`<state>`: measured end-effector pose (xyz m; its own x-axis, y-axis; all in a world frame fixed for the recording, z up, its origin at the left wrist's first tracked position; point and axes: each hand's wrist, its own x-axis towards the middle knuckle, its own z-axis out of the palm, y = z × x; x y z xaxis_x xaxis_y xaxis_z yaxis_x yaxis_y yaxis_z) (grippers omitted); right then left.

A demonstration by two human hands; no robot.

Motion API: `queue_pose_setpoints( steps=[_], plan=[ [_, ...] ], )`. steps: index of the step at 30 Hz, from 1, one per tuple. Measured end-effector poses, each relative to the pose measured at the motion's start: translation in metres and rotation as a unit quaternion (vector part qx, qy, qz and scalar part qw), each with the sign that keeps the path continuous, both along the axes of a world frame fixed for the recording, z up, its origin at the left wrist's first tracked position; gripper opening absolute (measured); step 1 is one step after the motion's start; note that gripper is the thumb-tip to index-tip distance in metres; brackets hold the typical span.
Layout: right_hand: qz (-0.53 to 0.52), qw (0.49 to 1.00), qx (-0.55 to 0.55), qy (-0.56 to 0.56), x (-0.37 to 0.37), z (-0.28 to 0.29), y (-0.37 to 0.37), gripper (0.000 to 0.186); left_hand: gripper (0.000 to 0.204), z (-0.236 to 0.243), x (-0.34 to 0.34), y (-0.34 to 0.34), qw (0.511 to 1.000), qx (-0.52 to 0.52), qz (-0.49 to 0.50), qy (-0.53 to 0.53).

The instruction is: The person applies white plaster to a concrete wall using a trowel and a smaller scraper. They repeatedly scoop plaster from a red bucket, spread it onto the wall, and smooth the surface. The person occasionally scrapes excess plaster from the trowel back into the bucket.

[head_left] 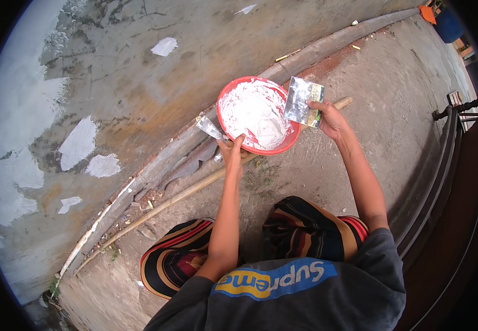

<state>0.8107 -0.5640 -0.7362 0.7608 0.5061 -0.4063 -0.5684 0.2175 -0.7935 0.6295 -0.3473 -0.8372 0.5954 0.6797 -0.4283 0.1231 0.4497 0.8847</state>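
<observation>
My left hand (pixel 232 150) grips the left near rim of a red plastic bowl (pixel 285 144) full of white paste, its thumb on the rim. A small putty knife (pixel 210 128) with a smeared metal blade juts out to the left from beside those fingers; its handle is mostly hidden. In my right hand (pixel 330 118) is a flat rectangular spreader (pixel 299 99), smudged white with a patterned edge, pinched under the thumb and held over the bowl's right rim.
A grey wall (pixel 117 94) with white patches fills the left. Along its foot run a concrete ledge (pixel 335 43) and a long bamboo pole (pixel 184 193) on the rough ground (pixel 382 110). A dark bench (pixel 440 165) is at the right, a blue container (pixel 447 25) top right.
</observation>
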Motion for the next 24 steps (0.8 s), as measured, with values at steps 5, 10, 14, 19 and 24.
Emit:
queue_pose_setpoints(
  steps=[5,10,14,19,24],
  plan=[
    [0.117,0.871,-0.316,-0.359,0.008,0.010,-0.016,0.018,0.093,0.023,-0.002,-0.009,0.997,0.022,-0.009,-0.080],
    [0.252,0.570,-0.444,-0.644,-0.028,-0.014,-0.004,0.028,0.082,0.038,0.005,0.007,0.972,0.173,-0.102,-0.124],
    [0.253,0.571,-0.459,-0.632,-0.037,-0.042,0.006,0.030,0.081,0.059,0.007,0.006,0.971,0.167,-0.125,-0.115],
    [0.191,0.567,-0.403,-0.692,-0.035,-0.062,0.026,0.026,0.082,0.058,0.007,0.008,0.967,0.186,-0.146,-0.099],
    [0.207,0.556,-0.425,-0.684,-0.036,-0.073,0.031,0.022,0.084,0.063,0.006,0.006,0.965,0.168,-0.170,-0.108]
  ],
)
